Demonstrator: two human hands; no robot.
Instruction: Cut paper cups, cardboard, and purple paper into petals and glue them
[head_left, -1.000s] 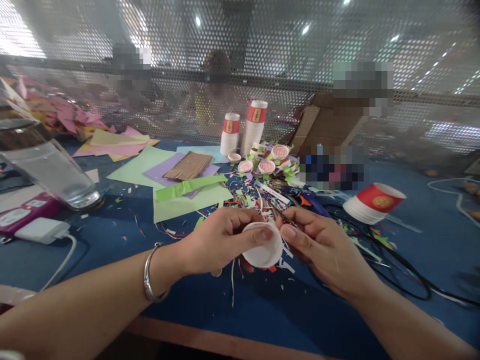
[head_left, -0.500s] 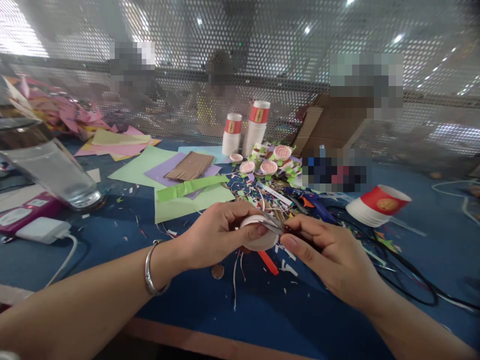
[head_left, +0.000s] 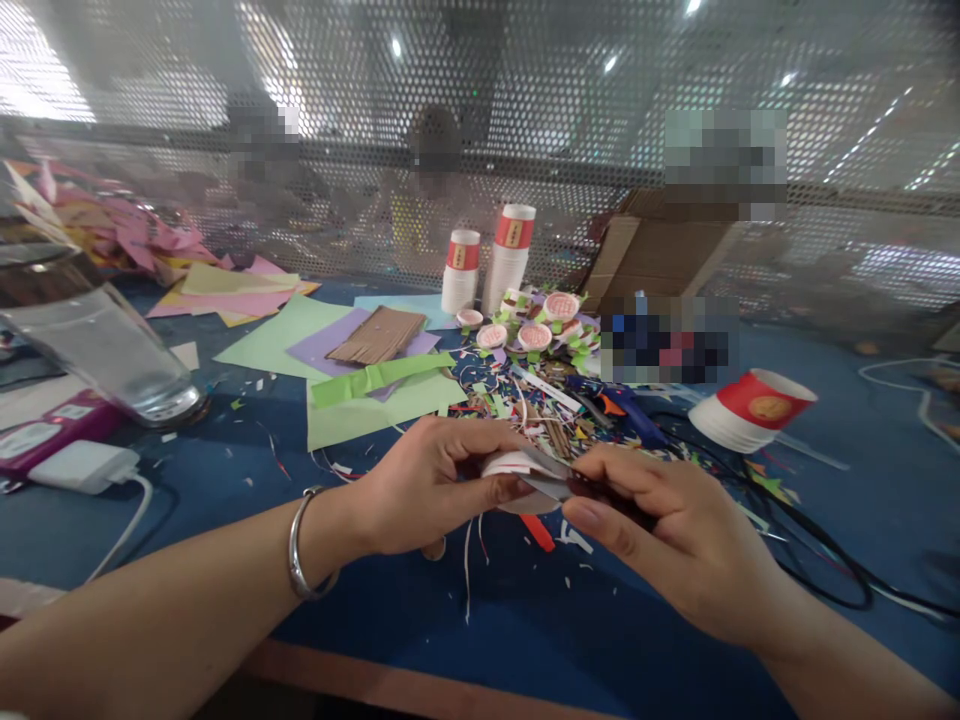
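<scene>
While pinching one white paper piece (head_left: 532,502) in left hand (head_left: 427,490), near centre, grasps one pair of scissors (head_left: 552,487) in right hand (head_left: 675,540). Far on blue table (head_left: 420,640), two upright cup stacks (head_left: 508,275) before perforated screen (head_left: 337,60).

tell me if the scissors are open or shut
Open: in the right hand, the scissors show two blades spread apart at the white piece in the left hand.

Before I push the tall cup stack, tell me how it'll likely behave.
The tall cup stack will probably tip easily, since it stands high on a narrow base. It is likely light for its size, as it looks like paper. Lifted by the top alone, it may pull apart, because its layers appear nested.
</scene>
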